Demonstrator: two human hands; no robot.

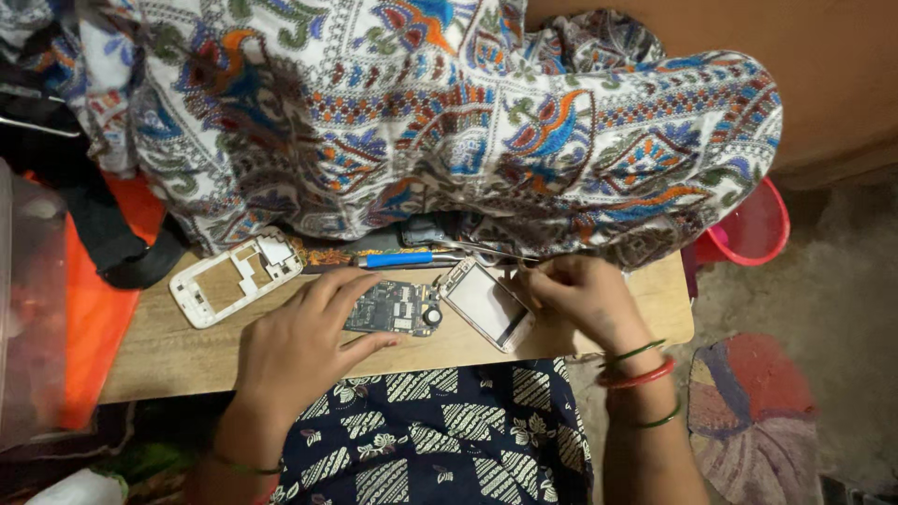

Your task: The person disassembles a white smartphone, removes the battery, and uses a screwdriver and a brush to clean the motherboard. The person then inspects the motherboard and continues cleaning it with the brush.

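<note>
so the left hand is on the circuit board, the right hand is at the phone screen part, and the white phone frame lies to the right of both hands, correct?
Not quite. In the head view the white phone frame lies to the left of both hands, not the right. The rest holds: the left hand is on the circuit board and the right hand is at the phone screen part.

The patterned cloth (449, 122) is draping over the far edge of the counter (168, 351), hiding whatever is lying beneath it and covering the upper ends of the blue-handled tool (400, 259) and the thin metal tweezers (486, 251). The right hand (585, 299) is covering the corner of the white phone frame (486, 304), so its grip there is not showing. The red tub (753, 229) is sitting half behind the cloth. A clear container (28, 309) is running off the left edge.
</note>
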